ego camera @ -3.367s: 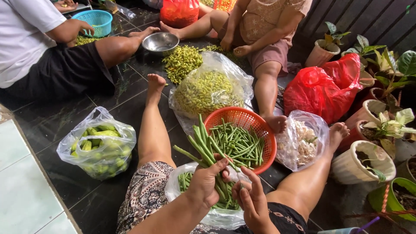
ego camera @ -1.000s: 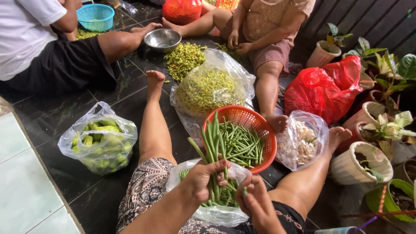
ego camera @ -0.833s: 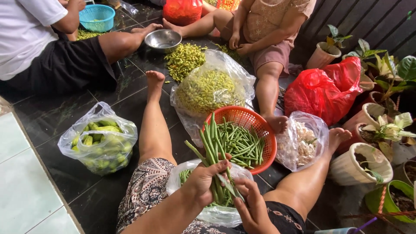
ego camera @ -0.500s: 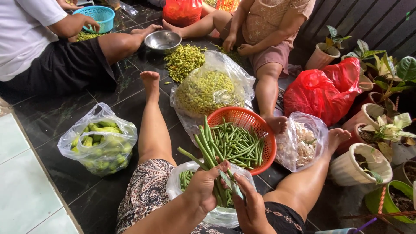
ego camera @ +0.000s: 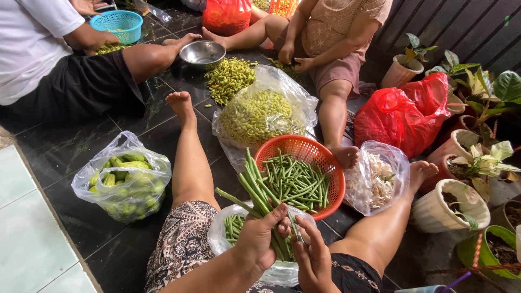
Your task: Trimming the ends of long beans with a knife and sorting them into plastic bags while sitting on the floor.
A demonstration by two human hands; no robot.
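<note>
Glossy dark floor tiles (ego camera: 65,163), shiny metal bowl (ego camera: 202,52), orange plastic basket (ego camera: 320,152), clear crinkly plastic bag (ego camera: 122,179).

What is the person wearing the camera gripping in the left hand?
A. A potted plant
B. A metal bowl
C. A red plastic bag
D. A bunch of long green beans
D: the left hand is closed around a bunch of long green beans that fans out over the orange basket, with the right hand touching the bunch's lower end.

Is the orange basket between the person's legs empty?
No, the orange basket holds a pile of loose green beans, while the left hand grips a separate bunch of long beans in front of it.
</note>
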